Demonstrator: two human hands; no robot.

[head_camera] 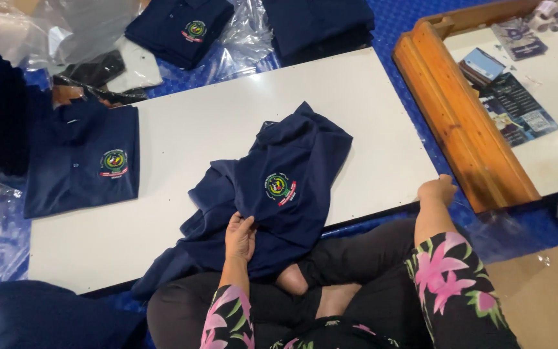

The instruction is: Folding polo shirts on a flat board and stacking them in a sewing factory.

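Navy polo shirt [279,187] lies crumpled on the white tabletop [201,123], its front up, with a round embroidered crest [279,186] showing near its middle. The left hand [240,238] rests on the shirt's near edge, just below the crest; its fingers [245,223] are bunched together and curled onto the fabric, though whether they pinch it cannot be told. The shirt's long axis runs diagonally, from the collar end at the far right down to the loose hem, which spills off the tabletop's near edge toward the person's crossed legs. The right hand [438,189] sits well to the right of the shirt, on the tabletop's near right corner, fingers curled under and hidden, holding nothing visible. Left of the shirt, a folded navy polo [84,161] lies flat at the tabletop's left end, crest up. Beyond the shirt, past the tabletop's far edge, another folded polo [181,29] lies on clear plastic wrapping [59,26]. Right of the shirt stands a wooden-framed board [460,123] with printed cards on it. Blue sheeting [402,19] covers the floor around the tabletop.
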